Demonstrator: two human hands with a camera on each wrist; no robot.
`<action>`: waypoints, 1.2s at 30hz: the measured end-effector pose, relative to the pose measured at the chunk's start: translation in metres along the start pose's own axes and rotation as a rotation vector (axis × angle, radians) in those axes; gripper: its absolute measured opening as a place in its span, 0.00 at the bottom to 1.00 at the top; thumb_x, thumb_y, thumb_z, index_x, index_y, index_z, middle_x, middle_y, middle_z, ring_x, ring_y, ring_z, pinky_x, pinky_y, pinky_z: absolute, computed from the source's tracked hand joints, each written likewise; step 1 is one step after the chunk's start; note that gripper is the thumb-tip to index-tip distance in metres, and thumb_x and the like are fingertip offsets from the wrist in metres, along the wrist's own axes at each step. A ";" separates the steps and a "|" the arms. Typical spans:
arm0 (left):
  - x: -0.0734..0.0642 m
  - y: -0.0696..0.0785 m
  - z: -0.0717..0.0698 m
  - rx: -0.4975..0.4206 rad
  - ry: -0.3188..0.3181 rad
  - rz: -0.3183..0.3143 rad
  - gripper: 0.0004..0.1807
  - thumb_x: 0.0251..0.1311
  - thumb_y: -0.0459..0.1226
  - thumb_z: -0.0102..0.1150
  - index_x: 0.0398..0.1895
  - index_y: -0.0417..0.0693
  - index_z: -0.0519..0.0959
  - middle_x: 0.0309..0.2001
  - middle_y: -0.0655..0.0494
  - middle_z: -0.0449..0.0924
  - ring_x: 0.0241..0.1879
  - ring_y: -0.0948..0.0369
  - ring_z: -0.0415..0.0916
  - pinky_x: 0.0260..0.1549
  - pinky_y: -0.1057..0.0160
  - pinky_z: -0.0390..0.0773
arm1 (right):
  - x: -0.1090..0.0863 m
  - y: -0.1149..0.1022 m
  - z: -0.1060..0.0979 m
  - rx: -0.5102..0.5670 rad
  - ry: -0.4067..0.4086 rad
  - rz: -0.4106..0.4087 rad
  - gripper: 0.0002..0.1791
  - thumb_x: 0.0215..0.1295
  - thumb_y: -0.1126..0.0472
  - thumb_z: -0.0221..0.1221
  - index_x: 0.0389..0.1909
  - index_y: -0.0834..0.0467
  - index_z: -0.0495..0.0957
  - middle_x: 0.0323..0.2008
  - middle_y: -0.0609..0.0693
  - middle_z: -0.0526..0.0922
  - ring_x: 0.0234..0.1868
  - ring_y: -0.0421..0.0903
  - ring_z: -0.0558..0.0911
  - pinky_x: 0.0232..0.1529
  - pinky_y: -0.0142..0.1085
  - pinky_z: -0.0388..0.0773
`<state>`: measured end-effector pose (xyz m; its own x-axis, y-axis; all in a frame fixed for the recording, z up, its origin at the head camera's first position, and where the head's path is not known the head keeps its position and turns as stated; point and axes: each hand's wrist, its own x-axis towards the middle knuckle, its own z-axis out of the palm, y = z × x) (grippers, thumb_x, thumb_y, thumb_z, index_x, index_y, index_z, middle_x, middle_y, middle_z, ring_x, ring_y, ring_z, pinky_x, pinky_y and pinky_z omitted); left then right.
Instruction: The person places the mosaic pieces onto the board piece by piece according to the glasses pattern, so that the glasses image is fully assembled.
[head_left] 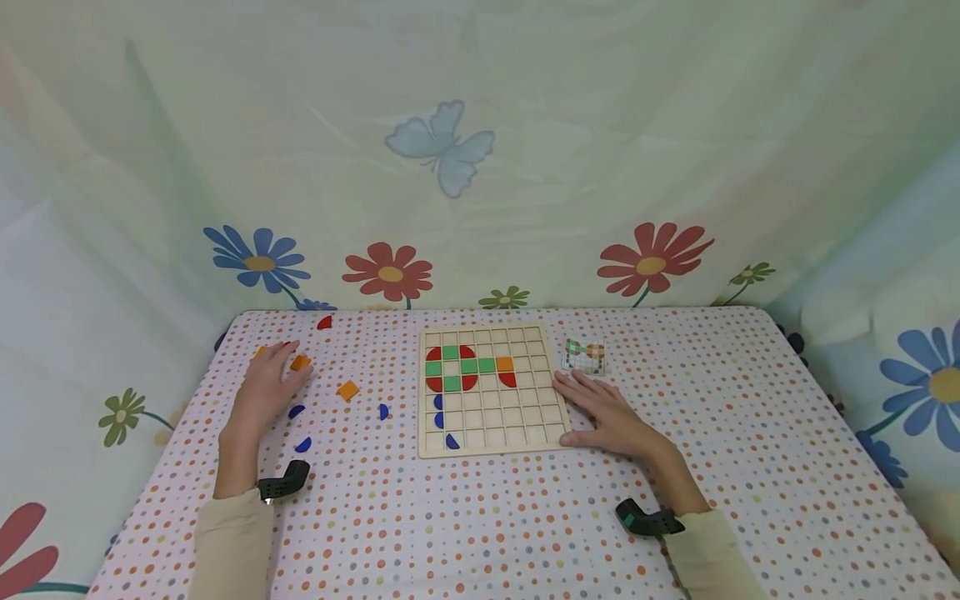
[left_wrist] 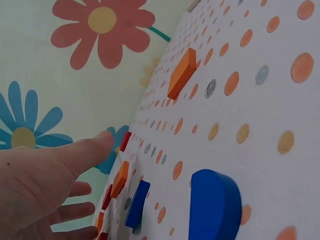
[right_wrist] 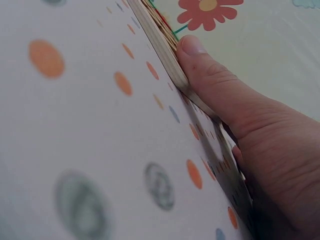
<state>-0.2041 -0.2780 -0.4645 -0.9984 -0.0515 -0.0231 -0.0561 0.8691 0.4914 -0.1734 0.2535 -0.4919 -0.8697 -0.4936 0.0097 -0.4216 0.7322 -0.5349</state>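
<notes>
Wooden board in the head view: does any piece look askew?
Possibly: the lowest blue half-disc on the board sits one column right of the two blue half-discs above and faces differently, breaking their line. Nothing looks damaged.

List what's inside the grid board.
Green squares, red pieces, blue pieces and one orange square. What's beneath them is covered; the right hand hides bits of the grid board's right rim.

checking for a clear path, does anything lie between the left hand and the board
Yes: an orange square lies about midway between the left hand and the board, with a blue half-circle nearer the board; other loose pieces lie close by the hand.
</notes>
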 end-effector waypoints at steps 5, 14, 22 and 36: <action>0.000 0.002 0.001 -0.010 -0.016 -0.005 0.36 0.69 0.49 0.50 0.74 0.42 0.56 0.73 0.34 0.53 0.72 0.35 0.50 0.65 0.30 0.55 | 0.000 -0.001 0.000 -0.003 0.001 -0.001 0.50 0.53 0.41 0.67 0.74 0.52 0.57 0.76 0.53 0.55 0.76 0.61 0.51 0.70 0.61 0.44; 0.001 0.001 0.003 -0.020 -0.034 -0.003 0.36 0.69 0.47 0.52 0.74 0.42 0.55 0.72 0.32 0.56 0.70 0.35 0.54 0.64 0.32 0.59 | 0.001 0.000 0.001 -0.009 -0.003 0.003 0.51 0.53 0.40 0.67 0.75 0.51 0.56 0.76 0.53 0.55 0.77 0.61 0.50 0.71 0.60 0.43; 0.001 -0.002 0.001 -0.026 -0.020 -0.004 0.37 0.67 0.46 0.55 0.74 0.41 0.57 0.71 0.33 0.57 0.70 0.35 0.53 0.64 0.31 0.59 | 0.001 0.002 0.001 -0.006 0.000 0.006 0.51 0.53 0.40 0.67 0.75 0.50 0.56 0.76 0.52 0.55 0.77 0.60 0.50 0.71 0.60 0.43; -0.013 -0.021 -0.024 0.096 -0.064 -0.282 0.41 0.64 0.45 0.58 0.72 0.33 0.54 0.67 0.22 0.52 0.64 0.29 0.53 0.58 0.28 0.64 | 0.001 0.003 0.002 -0.005 0.001 0.004 0.50 0.53 0.39 0.67 0.75 0.50 0.56 0.76 0.52 0.55 0.77 0.61 0.50 0.71 0.61 0.43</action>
<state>-0.1896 -0.3077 -0.4533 -0.9414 -0.2692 -0.2034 -0.3288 0.8674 0.3735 -0.1752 0.2540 -0.4948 -0.8717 -0.4900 0.0083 -0.4191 0.7366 -0.5308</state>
